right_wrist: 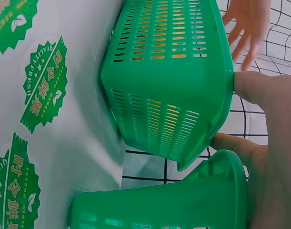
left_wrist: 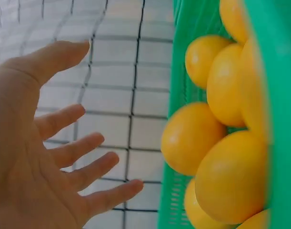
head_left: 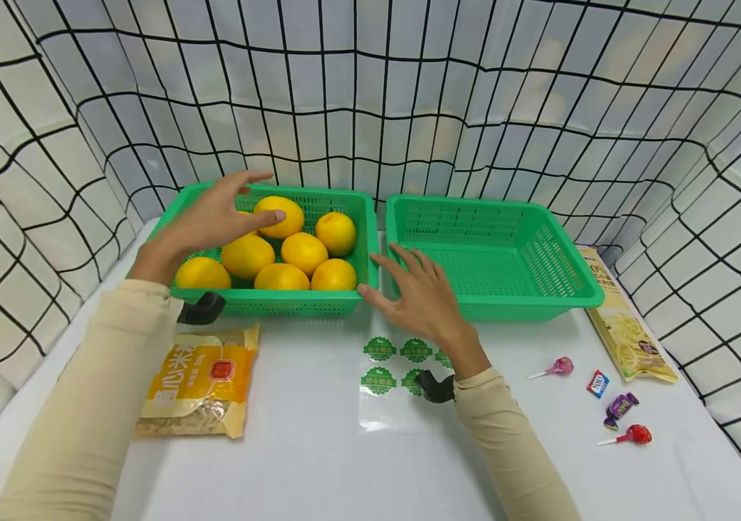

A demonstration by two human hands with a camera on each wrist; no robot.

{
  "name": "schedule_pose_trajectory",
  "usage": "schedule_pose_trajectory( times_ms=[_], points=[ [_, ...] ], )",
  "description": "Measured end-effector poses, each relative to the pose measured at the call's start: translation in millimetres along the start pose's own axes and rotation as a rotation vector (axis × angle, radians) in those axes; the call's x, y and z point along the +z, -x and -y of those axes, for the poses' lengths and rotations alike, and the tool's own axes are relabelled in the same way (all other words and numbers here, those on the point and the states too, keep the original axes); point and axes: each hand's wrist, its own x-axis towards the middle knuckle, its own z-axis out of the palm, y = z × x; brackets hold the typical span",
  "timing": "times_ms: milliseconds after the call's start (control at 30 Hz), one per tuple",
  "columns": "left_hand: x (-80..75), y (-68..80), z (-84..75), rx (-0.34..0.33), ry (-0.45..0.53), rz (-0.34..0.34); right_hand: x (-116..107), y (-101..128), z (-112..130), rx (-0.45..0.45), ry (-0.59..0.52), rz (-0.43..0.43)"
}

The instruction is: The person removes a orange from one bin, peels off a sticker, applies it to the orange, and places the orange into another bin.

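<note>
The left hand (head_left: 214, 217) hovers over the left basket (head_left: 344, 300), fingers spread and nearly straight, holding nothing. Right beneath them sit the oranges (head_left: 305, 251), seven or so, packed against each other; the nearest orange (head_left: 279, 215) lies just under the fingertips, apparently not touched yet. The wrist view confirms it: an open palm, fingers (left_wrist: 95, 145) fanned, fruit just beside them.

These oranges look firm, round and smooth-skinned, so probably a little slippery and fairly weighty for their size. Not fragile, but they would roll. The sound hold is likely from above, fingers wrapped well round the widest part of the top fruit.

The right hand (head_left: 419, 297) rests at the gap between the two baskets, fingers relaxed and extended. Its thumb touches the near corner of the full basket, and the fingers lie against the rim of the empty basket (head_left: 540, 304). It grips nothing.

Below the right wrist, green stickers (head_left: 380, 349) lie flat on the tabletop (head_left: 318, 456).
</note>
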Motion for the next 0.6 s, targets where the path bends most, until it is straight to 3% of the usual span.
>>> schedule_pose_trajectory(
  times_ms=[200,367,600],
  points=[
    [-13.3,-36.4,23.9,-0.145,0.108,0.147,-1,0,-2,0.000,0.005,0.019],
    [-7.7,-56.9,46.0,-0.192,0.182,0.231,-1,-1,-2,-0.006,0.001,0.016],
    [13.0,-73.0,67.3,-0.262,0.342,0.211,-2,-1,-3,-0.010,0.006,0.006]
  ],
)
